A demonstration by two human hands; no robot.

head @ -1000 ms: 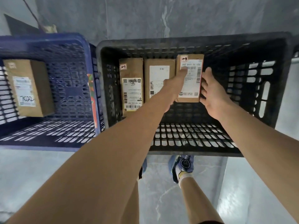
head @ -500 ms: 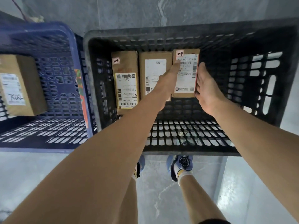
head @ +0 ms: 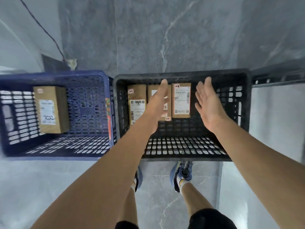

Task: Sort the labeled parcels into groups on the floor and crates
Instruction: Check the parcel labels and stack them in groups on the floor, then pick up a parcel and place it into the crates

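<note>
Three brown labeled parcels stand in a row against the far wall of the black crate (head: 236, 76): the left parcel (head: 136, 103), the middle parcel (head: 152, 93), partly hidden by my arm, and the right parcel (head: 181, 100). My left hand (head: 159, 103) hovers over the middle parcel with fingers straight, holding nothing. My right hand (head: 208, 103) is raised to the right of the right parcel, palm open and apart from it. A larger brown parcel (head: 51, 109) with handwriting on its label sits in the blue crate (head: 92, 76) at left.
Both crates stand side by side on a grey marble floor (head: 165, 38). A thin cable (head: 41, 28) runs down to a dark object behind the blue crate. My feet in blue shoes (head: 181, 174) stand just in front of the black crate. A pale wall edge lies right.
Both hands have let go of the right parcel and lifted away from it, fingers spread. The view has pulled back and up, showing more floor beyond the crates.
</note>
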